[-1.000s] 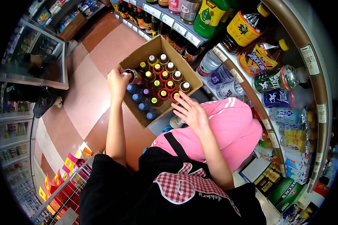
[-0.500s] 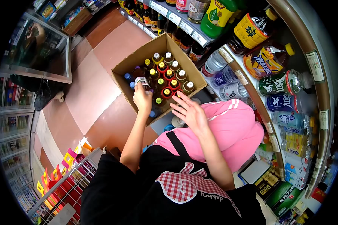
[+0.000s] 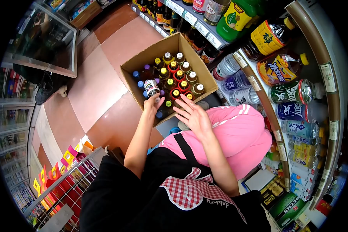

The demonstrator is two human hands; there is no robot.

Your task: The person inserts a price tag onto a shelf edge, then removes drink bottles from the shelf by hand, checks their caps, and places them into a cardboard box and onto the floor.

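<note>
A cardboard box [image 3: 128, 65] full of upright drink bottles stands in front of me, its top open. My left hand [image 3: 152, 106] reaches over the near left side of the box, its fingers closed round the near end of a small dark bottle [image 3: 152, 88] with a pale printed label. That bottle lies tilted above the others, beside blue-capped and purple-capped bottles. Over the near right edge, my right hand [image 3: 196, 119] is open with fingers spread and holds nothing. Close to its fingertips are yellow-capped bottles [image 3: 176, 93] with red labels.
Curved shelves [image 3: 265, 92] of large drink bottles rise at the right. Sauce bottles line a shelf [image 3: 197, 24] beyond the box. At lower left is a wire basket [image 3: 71, 189] with colourful packets. Glass-fronted coolers [image 3: 46, 42] stand at the left.
The box has shifted slightly right in view. My left hand and its bottle have turned, so the label shows more fully. My right hand stays spread near the box edge.
</note>
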